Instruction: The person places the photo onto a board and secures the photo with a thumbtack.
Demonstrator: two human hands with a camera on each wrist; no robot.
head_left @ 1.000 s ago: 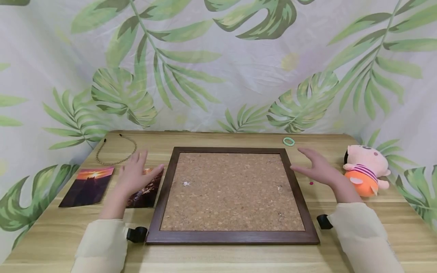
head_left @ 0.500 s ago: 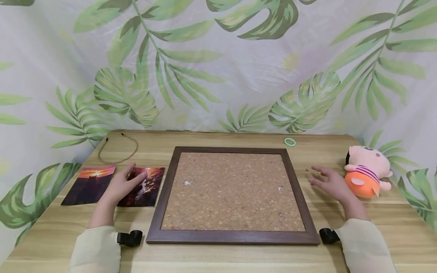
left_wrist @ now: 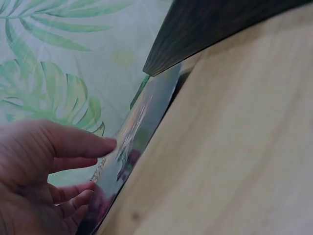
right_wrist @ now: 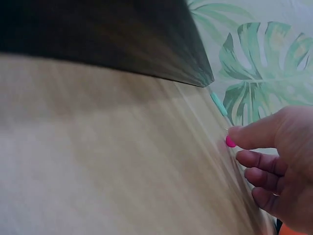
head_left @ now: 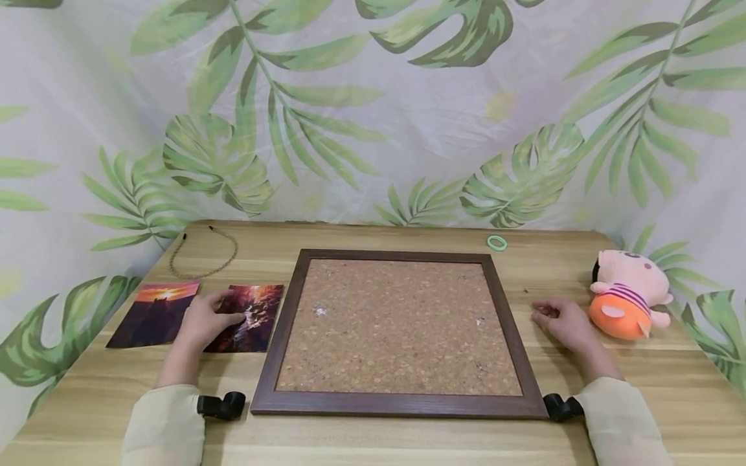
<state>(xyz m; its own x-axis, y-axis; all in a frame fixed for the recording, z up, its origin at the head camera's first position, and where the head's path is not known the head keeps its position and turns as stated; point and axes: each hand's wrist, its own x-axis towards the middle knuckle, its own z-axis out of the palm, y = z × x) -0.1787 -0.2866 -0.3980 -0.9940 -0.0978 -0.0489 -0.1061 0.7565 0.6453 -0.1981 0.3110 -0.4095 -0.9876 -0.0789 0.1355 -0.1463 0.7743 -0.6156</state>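
Pink and very small, a pin (right_wrist: 229,142) sits at the right hand's (head_left: 562,323) fingertips; the wrist view shows the thumb tip against it and the other fingers curled just below, so the hand appears to pinch it off the desk (head_left: 373,433). In the head view the pin itself is hidden under the fingers. This hand lies palm down at about 3 o'clock from the corkboard (head_left: 399,327), between the board's dark frame and the plush pig (head_left: 626,294), with its wrist low and its sleeve trailing back towards 5 o'clock.

Across the board, at about 9 o'clock, the left hand (head_left: 204,320) rests on a photo (head_left: 256,317) of dark red rock. The fingers are bent and spread over the print's near left part. The thumb reaches over its surface in the wrist view, and the photo's edge looks slightly raised there, though whether it is truly lifted cannot be told. The print lies just beside the frame, probably so that it is within easy reach of the board. A second photo (head_left: 154,310), of a sunset, lies flat just left of the first, partly behind the hand.

Both forearms come in from 6 o'clock, one on each side of the board, each with a black camera mount at the wrist. Further out, a braided cord (head_left: 204,255) curls at 10 o'clock and a green ring (head_left: 497,243) lies near the far edge at 1 o'clock, with the leaf-print cloth (head_left: 373,116) hanging behind.
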